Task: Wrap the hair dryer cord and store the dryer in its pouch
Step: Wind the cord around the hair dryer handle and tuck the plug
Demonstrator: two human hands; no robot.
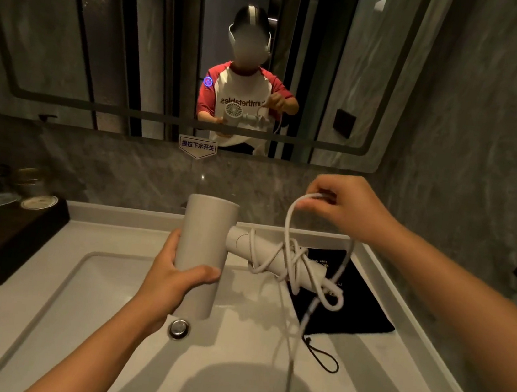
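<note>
My left hand point(175, 278) grips the barrel of a white hair dryer point(209, 225) held over the sink. Its handle points right, with several turns of the white cord point(289, 229) wound around it. My right hand point(344, 207) is raised above the handle and pinches a loop of that cord. The loose end of the cord hangs down toward the front edge of the counter. A black pouch point(351, 303) lies flat on the counter to the right, behind the handle, its black drawstring point(323, 357) trailing toward me.
A white sink basin point(101, 277) with a chrome drain plug point(179, 328) sits below the dryer. A dark wooden tray point(11, 239) with jars stands at the left. A wall mirror point(106, 44) shows a person's reflection. Grey marble wall on the right.
</note>
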